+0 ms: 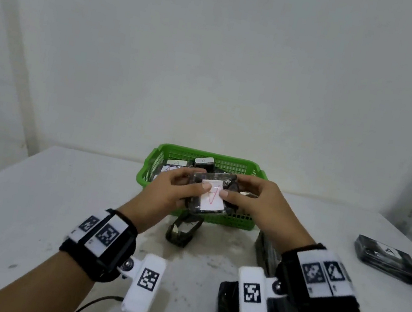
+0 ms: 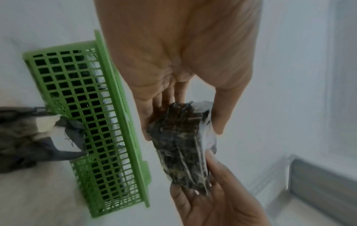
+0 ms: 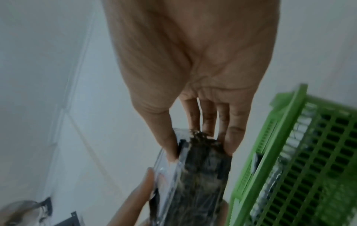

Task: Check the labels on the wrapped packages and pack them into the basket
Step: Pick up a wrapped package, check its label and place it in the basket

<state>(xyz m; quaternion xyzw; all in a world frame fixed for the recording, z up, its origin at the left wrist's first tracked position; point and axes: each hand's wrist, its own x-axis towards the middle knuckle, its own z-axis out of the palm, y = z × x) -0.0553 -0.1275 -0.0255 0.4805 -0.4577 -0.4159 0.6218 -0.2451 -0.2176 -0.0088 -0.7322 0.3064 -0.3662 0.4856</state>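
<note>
Both hands hold one dark wrapped package (image 1: 212,181) in the air just in front of the green basket (image 1: 150,168). Its white label (image 1: 212,198) with a red letter A faces up. My left hand (image 1: 179,189) grips the package's left end, thumb on the label's edge. My right hand (image 1: 247,196) grips the right end, thumb on the label too. The left wrist view shows the package (image 2: 181,146) pinched between thumb and fingers beside the basket (image 2: 108,97). In the right wrist view the package (image 3: 204,171) is clamped the same way. Several labelled packages lie inside the basket.
More dark packages lie on the white table: one (image 1: 182,230) just before the basket, one (image 1: 266,251) under my right wrist, one (image 1: 227,311) near the front edge, a labelled one (image 1: 385,259) at far right. A black cable (image 1: 93,303) runs at the front.
</note>
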